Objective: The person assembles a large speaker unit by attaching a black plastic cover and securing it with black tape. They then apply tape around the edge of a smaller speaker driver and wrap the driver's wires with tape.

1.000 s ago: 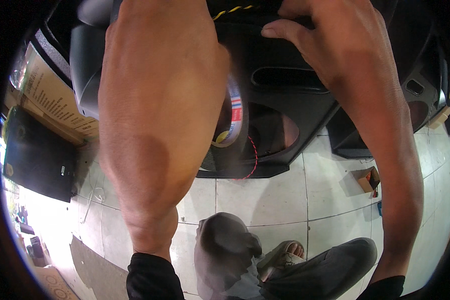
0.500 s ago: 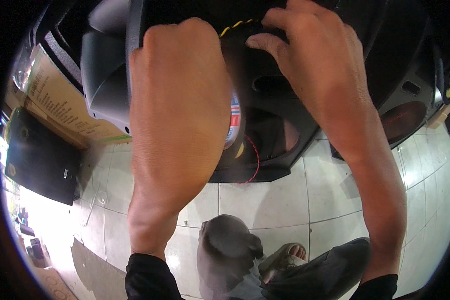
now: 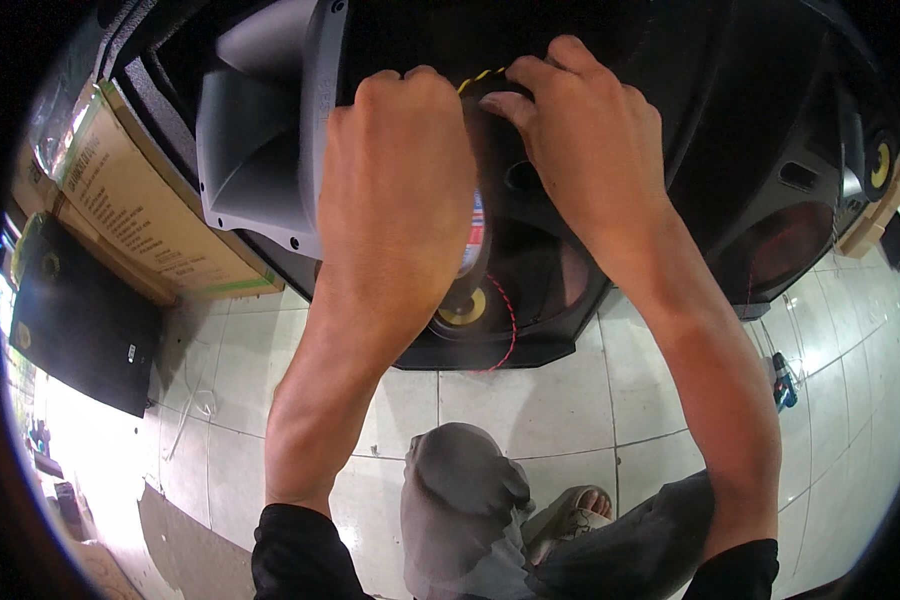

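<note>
A grey speaker horn [image 3: 260,130] with a flared mouth faces left, tilted over a black speaker cabinet [image 3: 530,345]. My left hand [image 3: 400,180] is closed at the horn's back, knuckles up; its fingertips are hidden on the far side. Beside its edge shows part of a round thing with a white, red and blue label [image 3: 473,235]. From behind my left knuckles a twisted yellow and black wire [image 3: 480,77] runs to my right hand [image 3: 595,150], whose thumb and forefinger pinch its end.
A red twisted wire [image 3: 510,310] hangs over the cabinet near a yellow-centred cone [image 3: 463,307]. Another black cabinet [image 3: 750,240] stands at right, with a cordless drill [image 3: 784,382] on the tiled floor. Cardboard [image 3: 160,200] and a black panel [image 3: 80,315] stand at left.
The horn and my left hand have shifted right and slightly nearer together. My right hand has moved left and nearer, still pinching the wire.
</note>
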A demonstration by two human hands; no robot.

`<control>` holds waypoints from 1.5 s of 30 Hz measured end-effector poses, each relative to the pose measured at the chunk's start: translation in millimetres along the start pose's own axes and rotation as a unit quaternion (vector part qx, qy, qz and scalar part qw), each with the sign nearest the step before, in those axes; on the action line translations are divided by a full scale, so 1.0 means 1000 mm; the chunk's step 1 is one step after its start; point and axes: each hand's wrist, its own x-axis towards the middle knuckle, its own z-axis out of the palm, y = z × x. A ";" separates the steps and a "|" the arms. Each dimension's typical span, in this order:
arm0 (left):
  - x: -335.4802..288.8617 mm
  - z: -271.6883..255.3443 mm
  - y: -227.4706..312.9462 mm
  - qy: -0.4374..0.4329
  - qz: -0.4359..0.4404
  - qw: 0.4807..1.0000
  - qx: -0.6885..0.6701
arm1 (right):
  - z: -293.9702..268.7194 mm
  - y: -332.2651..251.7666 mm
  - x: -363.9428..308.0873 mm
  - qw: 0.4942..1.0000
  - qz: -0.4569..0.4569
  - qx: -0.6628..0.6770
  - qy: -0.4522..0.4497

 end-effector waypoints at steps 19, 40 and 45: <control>-0.090 0.006 0.001 0.024 -0.149 0.936 -0.317 | -0.014 0.023 0.024 0.982 -0.115 0.147 -0.027; -0.080 0.020 -0.006 0.064 -0.075 0.967 -0.234 | -0.019 0.021 0.034 0.980 -0.076 0.169 -0.079; -0.084 0.015 -0.007 0.010 -0.121 0.966 -0.230 | -0.020 0.032 0.034 0.961 -0.014 0.263 -0.086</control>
